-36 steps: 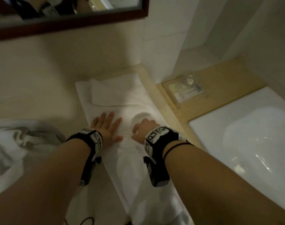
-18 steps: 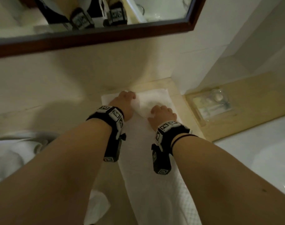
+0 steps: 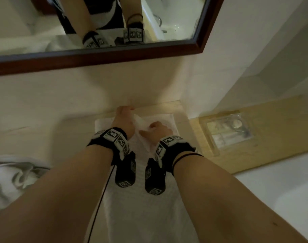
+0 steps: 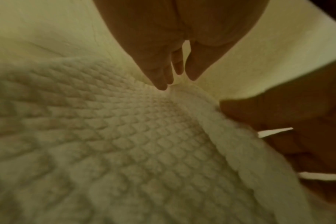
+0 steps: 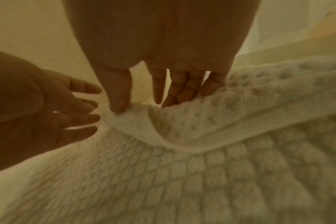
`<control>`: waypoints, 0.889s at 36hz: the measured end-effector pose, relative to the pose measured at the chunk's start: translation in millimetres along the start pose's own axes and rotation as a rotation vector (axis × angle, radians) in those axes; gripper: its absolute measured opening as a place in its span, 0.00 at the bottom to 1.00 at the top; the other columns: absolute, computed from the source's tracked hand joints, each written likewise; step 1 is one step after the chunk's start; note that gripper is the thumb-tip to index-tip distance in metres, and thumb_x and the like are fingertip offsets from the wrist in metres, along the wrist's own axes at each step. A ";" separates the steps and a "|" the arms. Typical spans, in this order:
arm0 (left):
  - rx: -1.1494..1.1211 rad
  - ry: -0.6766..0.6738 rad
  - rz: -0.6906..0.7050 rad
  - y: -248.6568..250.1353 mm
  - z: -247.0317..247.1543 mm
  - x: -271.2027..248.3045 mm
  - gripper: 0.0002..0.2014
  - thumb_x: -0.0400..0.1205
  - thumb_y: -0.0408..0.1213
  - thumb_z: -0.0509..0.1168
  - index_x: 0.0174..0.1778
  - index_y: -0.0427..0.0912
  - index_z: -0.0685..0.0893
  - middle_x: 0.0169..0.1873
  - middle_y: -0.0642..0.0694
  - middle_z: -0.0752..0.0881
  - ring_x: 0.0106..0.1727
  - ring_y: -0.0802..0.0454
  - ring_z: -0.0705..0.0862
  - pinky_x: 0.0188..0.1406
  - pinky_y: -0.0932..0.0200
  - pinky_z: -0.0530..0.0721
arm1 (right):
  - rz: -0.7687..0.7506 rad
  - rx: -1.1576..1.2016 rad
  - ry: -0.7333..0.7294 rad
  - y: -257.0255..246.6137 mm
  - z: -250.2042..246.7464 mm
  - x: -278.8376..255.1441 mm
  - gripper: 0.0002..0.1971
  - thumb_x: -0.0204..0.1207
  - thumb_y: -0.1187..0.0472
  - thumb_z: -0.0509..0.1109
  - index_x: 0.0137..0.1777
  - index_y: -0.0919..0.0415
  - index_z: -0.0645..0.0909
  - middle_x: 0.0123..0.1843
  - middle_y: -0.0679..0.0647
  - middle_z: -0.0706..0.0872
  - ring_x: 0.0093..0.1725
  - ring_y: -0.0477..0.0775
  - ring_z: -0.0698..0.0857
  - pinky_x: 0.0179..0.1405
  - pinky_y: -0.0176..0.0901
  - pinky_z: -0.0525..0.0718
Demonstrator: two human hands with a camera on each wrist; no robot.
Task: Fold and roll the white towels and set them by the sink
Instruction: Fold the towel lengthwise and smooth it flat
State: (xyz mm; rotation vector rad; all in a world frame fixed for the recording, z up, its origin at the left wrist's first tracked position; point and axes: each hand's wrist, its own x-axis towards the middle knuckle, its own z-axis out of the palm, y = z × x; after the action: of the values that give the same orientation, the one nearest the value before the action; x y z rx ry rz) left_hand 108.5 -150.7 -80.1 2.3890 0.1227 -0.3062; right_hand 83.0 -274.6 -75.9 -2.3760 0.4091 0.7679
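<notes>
A long white waffle-weave towel (image 3: 146, 207) lies as a narrow strip on the counter and runs away from me to the wall. Both hands are at its far end. My right hand (image 3: 156, 130) pinches the towel's end edge (image 5: 144, 121) between thumb and fingers and lifts it into a small curl. My left hand (image 3: 123, 116) is just left of it, its fingers (image 5: 86, 118) straight and spread, their tips touching the same edge (image 4: 175, 87). The sink (image 3: 281, 190) is at the right.
A crumpled white towel (image 3: 9, 181) lies at the left. A clear plastic tray (image 3: 226, 132) of small items sits on the wooden counter (image 3: 281, 123) right of the towel. A dark-framed mirror (image 3: 97, 55) hangs on the wall just behind the towel's end.
Both hands slid from the towel's middle to its far end. The left went from flat on the towel to curled to straight-fingered. The right now lifts the end edge.
</notes>
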 end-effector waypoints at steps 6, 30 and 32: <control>0.203 -0.069 -0.104 -7.4 8.5 7.4 0.33 0.81 0.39 0.65 0.80 0.45 0.59 0.78 0.42 0.61 0.77 0.40 0.65 0.75 0.50 0.66 | -0.001 0.157 -0.110 5.2 -14.1 10.2 0.24 0.79 0.54 0.67 0.72 0.63 0.73 0.72 0.59 0.77 0.70 0.60 0.77 0.59 0.42 0.76; 0.728 -0.098 0.035 -8.4 9.9 20.5 0.21 0.86 0.50 0.52 0.72 0.44 0.70 0.70 0.42 0.72 0.70 0.41 0.72 0.67 0.48 0.71 | 0.024 0.185 0.148 42.3 -53.0 28.4 0.17 0.85 0.60 0.57 0.71 0.65 0.74 0.70 0.61 0.79 0.68 0.60 0.78 0.53 0.35 0.73; 0.705 -0.079 -0.038 -14.4 0.1 25.4 0.20 0.87 0.48 0.51 0.73 0.44 0.69 0.71 0.42 0.74 0.69 0.41 0.75 0.66 0.49 0.71 | 0.043 0.161 0.154 44.3 -52.1 29.2 0.17 0.85 0.62 0.57 0.70 0.65 0.75 0.69 0.61 0.79 0.68 0.59 0.78 0.45 0.31 0.71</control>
State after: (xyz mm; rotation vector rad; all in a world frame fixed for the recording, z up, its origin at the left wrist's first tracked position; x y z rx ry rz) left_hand 130.6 -140.0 -95.9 3.0665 0.0212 -0.5291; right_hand 108.1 -344.4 -79.7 -2.2880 0.5656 0.5509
